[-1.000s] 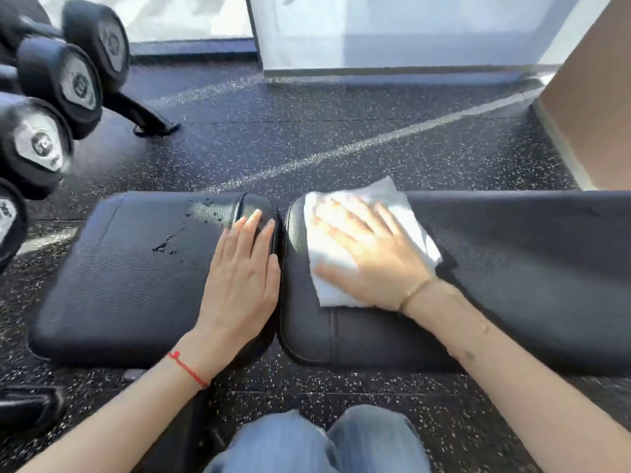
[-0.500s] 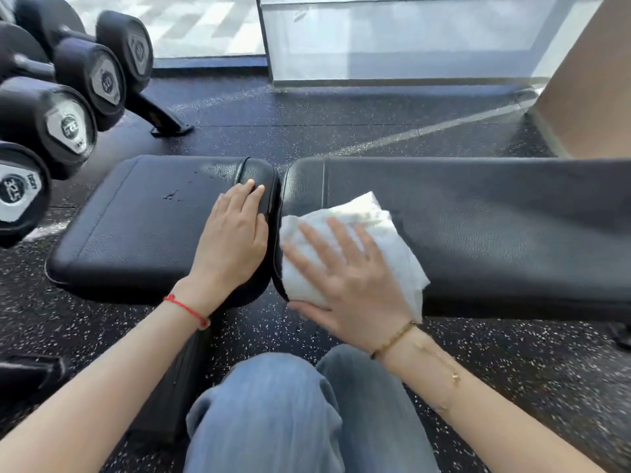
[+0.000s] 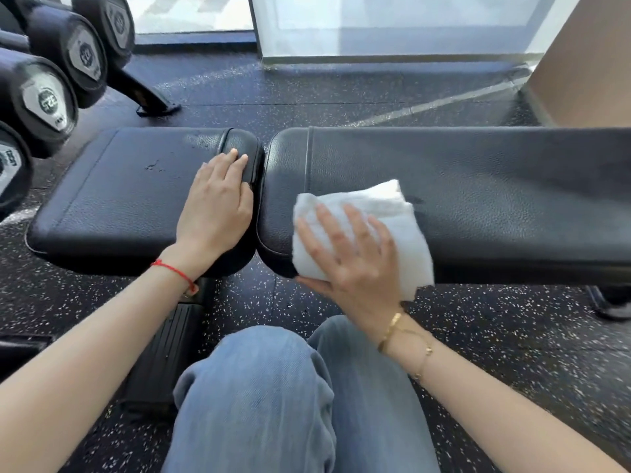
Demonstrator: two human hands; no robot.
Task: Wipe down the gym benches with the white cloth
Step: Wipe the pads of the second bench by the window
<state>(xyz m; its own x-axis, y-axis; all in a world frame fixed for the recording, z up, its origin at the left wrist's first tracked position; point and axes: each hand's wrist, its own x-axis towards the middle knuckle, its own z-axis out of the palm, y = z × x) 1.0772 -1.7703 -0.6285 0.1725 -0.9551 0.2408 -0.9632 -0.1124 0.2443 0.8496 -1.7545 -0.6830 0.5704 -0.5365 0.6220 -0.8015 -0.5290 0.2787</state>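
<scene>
A black padded gym bench lies across the view in two parts: a short seat pad on the left and a long back pad on the right. My left hand rests flat on the seat pad's right end. My right hand presses the folded white cloth with spread fingers onto the near left corner of the long pad; the cloth hangs over the pad's front edge. A few wet spots show on the seat pad.
Black dumbbells on a rack stand at the far left, with the rack's foot on the speckled floor. A glass wall runs behind the bench and a tan wall at the right. My knees in jeans are below.
My right hand slid the cloth from the top of the long pad toward its near edge and slightly right. My left hand stayed on the seat pad. The camera view shifted.
</scene>
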